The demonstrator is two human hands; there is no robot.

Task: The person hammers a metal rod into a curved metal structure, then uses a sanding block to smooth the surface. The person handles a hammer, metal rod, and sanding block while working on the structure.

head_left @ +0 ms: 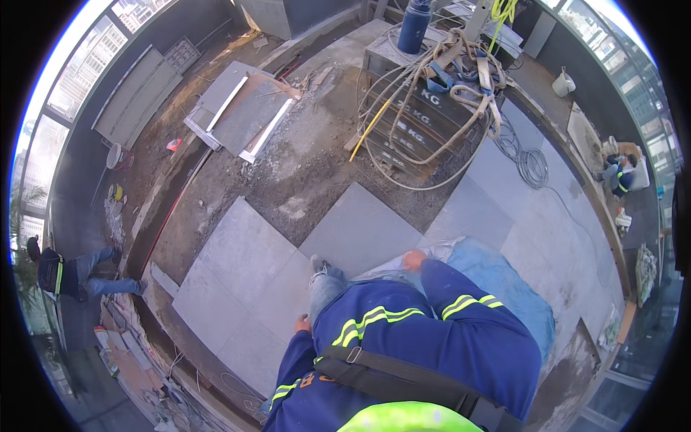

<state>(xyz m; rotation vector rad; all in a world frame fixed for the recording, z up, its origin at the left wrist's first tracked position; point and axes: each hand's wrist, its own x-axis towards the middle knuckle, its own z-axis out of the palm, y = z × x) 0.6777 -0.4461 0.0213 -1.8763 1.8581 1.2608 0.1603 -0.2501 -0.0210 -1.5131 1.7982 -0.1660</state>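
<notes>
My left hand (302, 323) is low beside my jeans-clad leg (328, 294), over the grey paving slabs (248, 248); its fingers are mostly hidden. Farther forward, my right hand (413, 260) is curled at the edge of a whitish, crumpled sheet or cloth (385, 269). What lies inside its fingers does not show. Bright blue material (500, 284) spreads to the right of that arm. Ahead of me, one square slab (360, 229) borders bare, gritty soil (288, 194).
A stack of dark block weights (417, 126) stands ahead, with looped straps (468, 68), a blue bottle (414, 27) and a yellow bar (371, 129) about it. Grey cable (529, 167) lies coiled at right. Boards (241, 108) lie ahead left. Other people are at far left (72, 277) and right (623, 175).
</notes>
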